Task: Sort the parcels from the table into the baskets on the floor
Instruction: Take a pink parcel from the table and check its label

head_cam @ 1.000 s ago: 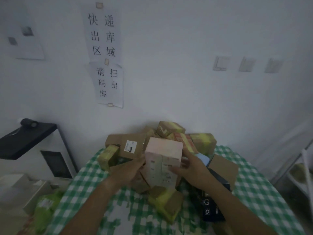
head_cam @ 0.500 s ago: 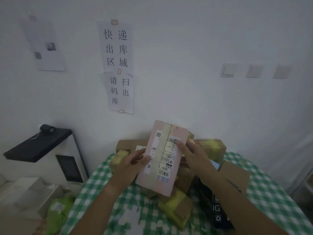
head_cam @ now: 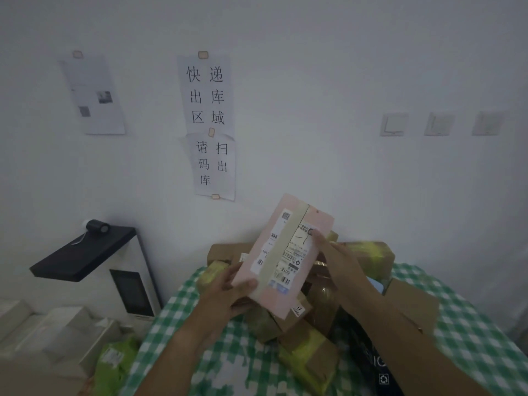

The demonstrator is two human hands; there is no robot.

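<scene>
Pink parcel point(head_cam: 285, 255) held up above the pile, tilted, top end leaning right and toward the far wall, label side w/ barcodes facing the camera, a strip of pale tape running down its length. Left hand point(head_cam: 225, 295) grasps its near-left lower corner, thumb on the front face, fingers curled underneath. Right hand point(head_cam: 334, 252) holds the right edge, fingers bent round it, one fingertip on the label.

Below and behind: a heap of brown cardboard parcels point(head_cam: 291, 324), several wrapped w/ yellow-green tape, on the table w/ green-white check cloth point(head_cam: 471, 324). A black parcel point(head_cam: 371, 361) lies near right of the heap, partly under the right forearm.

Far wall: two taped paper signs w/ Chinese characters point(head_cam: 208, 124), another sheet point(head_cam: 94, 95) further left, three wall switches point(head_cam: 440, 124) at right. Left of table: white machine w/ black top and dark screen point(head_cam: 125, 281); a green bag point(head_cam: 114, 364) on the floor near left. Baskets not in frame.
</scene>
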